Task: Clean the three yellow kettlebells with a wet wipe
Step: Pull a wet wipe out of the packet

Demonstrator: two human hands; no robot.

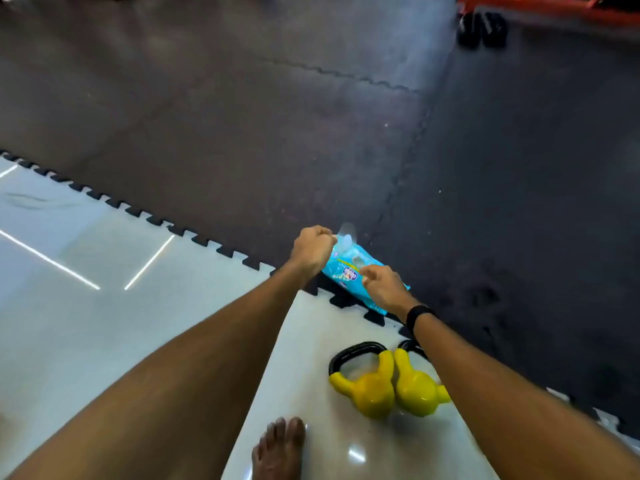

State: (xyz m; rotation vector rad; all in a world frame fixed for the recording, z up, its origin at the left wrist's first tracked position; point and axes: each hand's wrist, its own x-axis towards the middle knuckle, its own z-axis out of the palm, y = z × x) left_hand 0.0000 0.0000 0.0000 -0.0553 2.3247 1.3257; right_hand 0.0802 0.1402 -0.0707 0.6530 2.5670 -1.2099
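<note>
A blue wet wipe pack lies at the edge of the dark floor mat. My left hand is closed in a fist at the pack's far end, pinching a blurred whitish piece that rises from its top; flap or wipe, I cannot tell which. My right hand, fingers curled, holds the pack's near end down. Two yellow kettlebells with black handles lie touching on the pale tiles below my right forearm: one on the left, one on the right, partly hidden by the arm. No third kettlebell shows.
Dark interlocking rubber mats cover the floor ahead, and their toothed edge meets glossy pale tiles. My bare foot stands on the tiles near the kettlebells. Black weights and a red frame sit far back right.
</note>
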